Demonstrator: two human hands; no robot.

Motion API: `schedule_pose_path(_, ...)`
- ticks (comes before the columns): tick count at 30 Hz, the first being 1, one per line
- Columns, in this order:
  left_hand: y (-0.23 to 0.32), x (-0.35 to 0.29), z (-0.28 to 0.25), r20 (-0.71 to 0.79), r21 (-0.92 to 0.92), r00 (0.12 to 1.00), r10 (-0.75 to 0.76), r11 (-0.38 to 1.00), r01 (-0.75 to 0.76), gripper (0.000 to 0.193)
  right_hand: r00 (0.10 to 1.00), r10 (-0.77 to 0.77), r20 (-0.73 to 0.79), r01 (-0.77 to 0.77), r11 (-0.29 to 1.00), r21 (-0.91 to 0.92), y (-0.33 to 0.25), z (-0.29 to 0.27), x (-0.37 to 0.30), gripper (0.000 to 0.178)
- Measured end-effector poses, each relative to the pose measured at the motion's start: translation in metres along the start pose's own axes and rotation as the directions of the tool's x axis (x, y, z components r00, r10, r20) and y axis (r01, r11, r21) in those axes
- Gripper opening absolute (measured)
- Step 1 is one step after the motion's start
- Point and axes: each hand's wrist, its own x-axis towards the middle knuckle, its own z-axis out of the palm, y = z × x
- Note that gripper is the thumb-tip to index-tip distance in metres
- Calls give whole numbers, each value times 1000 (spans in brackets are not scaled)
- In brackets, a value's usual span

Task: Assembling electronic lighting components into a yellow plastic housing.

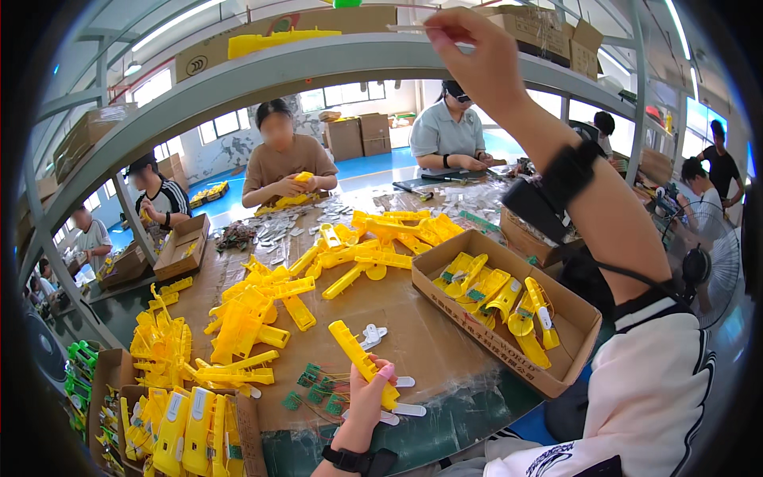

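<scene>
My left hand (364, 404) is closed around one end of a long yellow plastic housing (351, 350), which slants up and away from me above the table. My right hand (477, 54) is raised high in front of the shelf beam, thumb and fingers pinched together. A thin pale strip (407, 29) sticks out leftward from those fingertips; its exact kind is too small to make out. Beside my left hand lie small green circuit boards (319, 389) with thin wires, and flat white plastic strips (409, 409). White plastic pieces (372, 335) rest just beyond the held housing.
Yellow housings (246, 318) are heaped across the cardboard-covered table. A carton (509, 350) at right holds housings with boards; another box (253, 433) stands at lower left. The shelf beam (358, 57) crosses overhead. Co-workers (290, 159) sit opposite. A fan (699, 266) stands at right.
</scene>
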Motion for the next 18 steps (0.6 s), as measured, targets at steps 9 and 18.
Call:
schedule_pose_path(9,-6,-5,-4,-33,52,999,3,999,-1,30,974,184,134,-154,966,-210,54,68,33,19)
schedule_pose_path(18,1,3,-2,-104,-23,992,72,997,-75,29,927,319,-196,-307,948,88,-9,88,-13,26)
